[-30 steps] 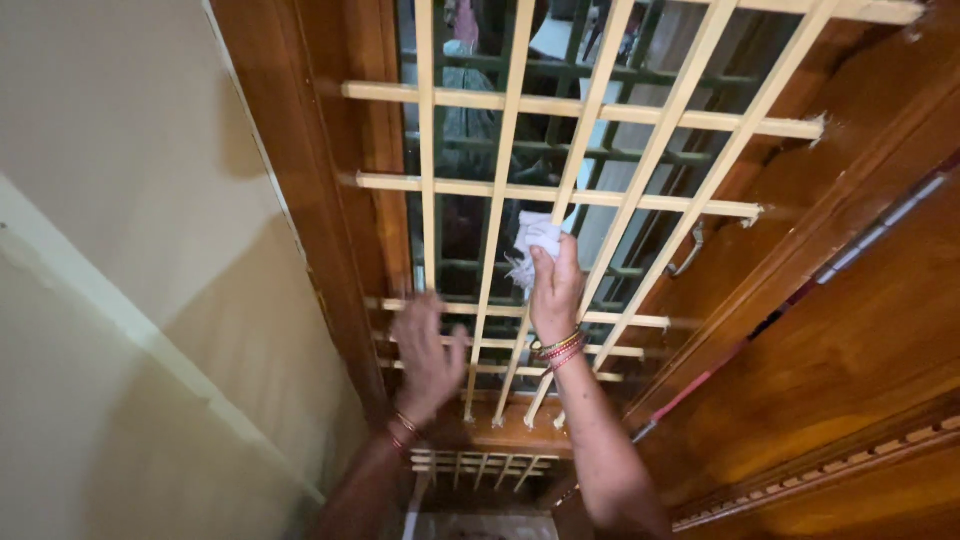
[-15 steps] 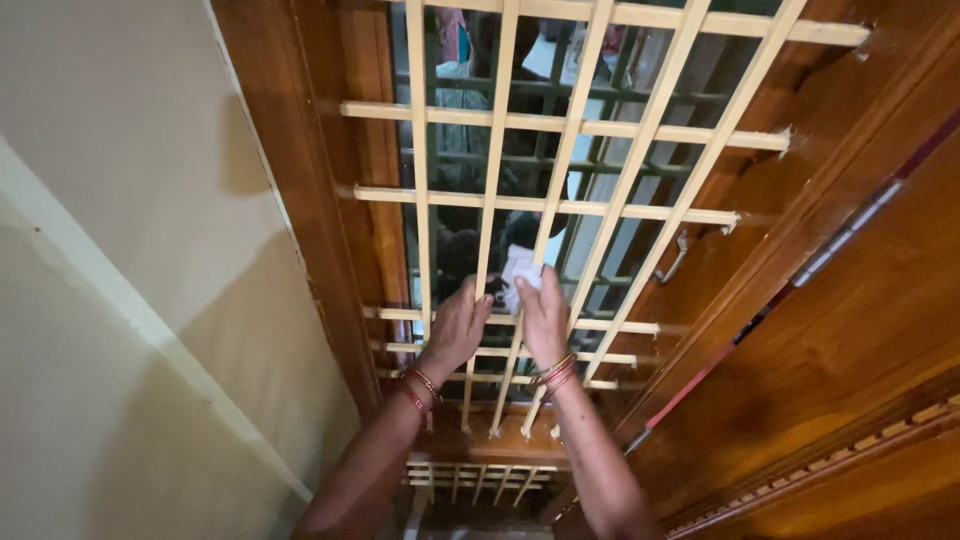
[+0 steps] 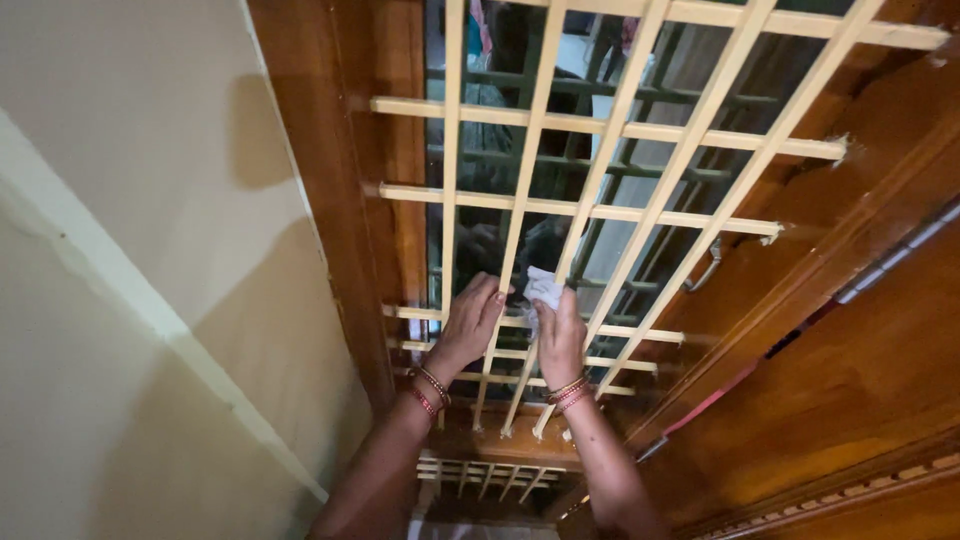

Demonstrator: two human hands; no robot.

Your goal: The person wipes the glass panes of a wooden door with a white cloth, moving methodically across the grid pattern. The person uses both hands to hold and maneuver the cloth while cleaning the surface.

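Observation:
A cream window grille of crossed bars fills a brown wooden frame. My right hand grips a small crumpled white cloth and presses it against a slanted bar low in the grille. My left hand lies flat on the bars just to the left, fingers spread over a vertical bar. Both wrists wear red and gold bangles. Dark glass behind the grille shows a dim reflection and a second green grille.
A beige wall with a pale diagonal band runs along the left. A polished wooden door or panel with a dark strip stands on the right. A metal window latch hangs behind the bars. A lower grille section sits below.
My right hand slid the cloth down the bar from higher in the grille. My left hand rose from beside the lower bars and settled on the grille next to it.

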